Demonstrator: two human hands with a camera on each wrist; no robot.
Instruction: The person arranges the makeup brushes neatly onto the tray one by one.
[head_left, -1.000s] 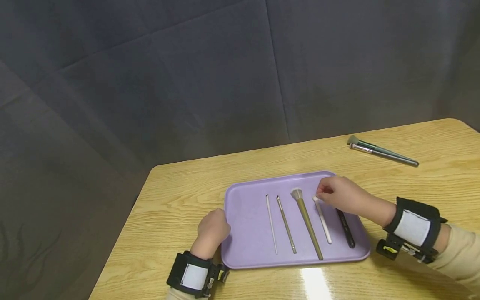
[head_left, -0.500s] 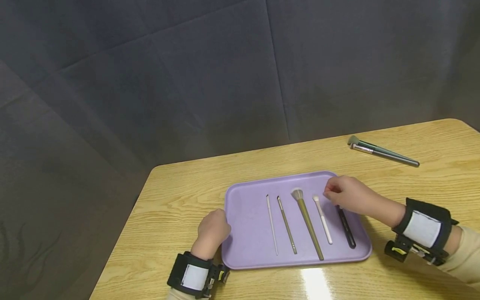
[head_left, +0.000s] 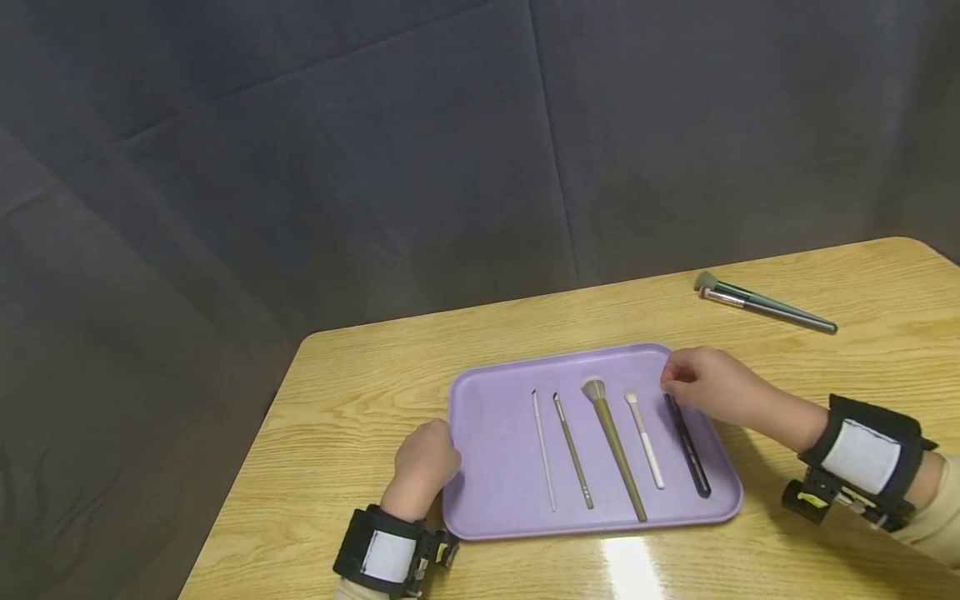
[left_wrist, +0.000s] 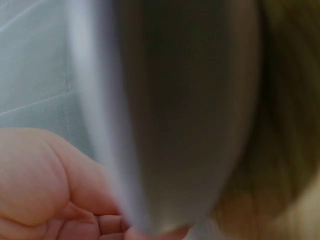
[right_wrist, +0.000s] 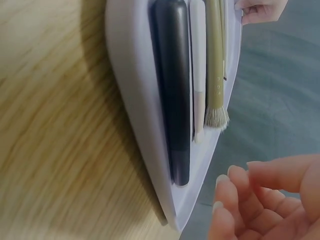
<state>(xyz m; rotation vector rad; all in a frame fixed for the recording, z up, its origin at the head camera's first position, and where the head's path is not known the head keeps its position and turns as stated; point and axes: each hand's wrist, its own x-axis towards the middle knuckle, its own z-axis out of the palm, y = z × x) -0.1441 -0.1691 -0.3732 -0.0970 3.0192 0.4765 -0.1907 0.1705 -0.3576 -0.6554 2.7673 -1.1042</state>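
The black brush lies at the right of a row of five on the purple tray, its upper end running under the right hand. In the head view, that hand has shifted rightward over the past second, off the tip of the white brush and over to the black one. The white brush now shows whole, let go, which suggests that the work on it is done and attention has passed to its neighbour. The tray also holds the olive brush, the brown brush and the thin brush, side by side and apart. Beyond it, on the bare counter, lie the green brush and the grey brush. The left hand stays at the tray's left rim.

In the left wrist view, the blurred tray edge runs down to the left hand's fingers, which appear to grasp the rim.

In the right wrist view, the black brush rests just inside the tray wall, its near end blunt with no bristles showing. The right hand is loosely curled beside it, grasping nothing visible.
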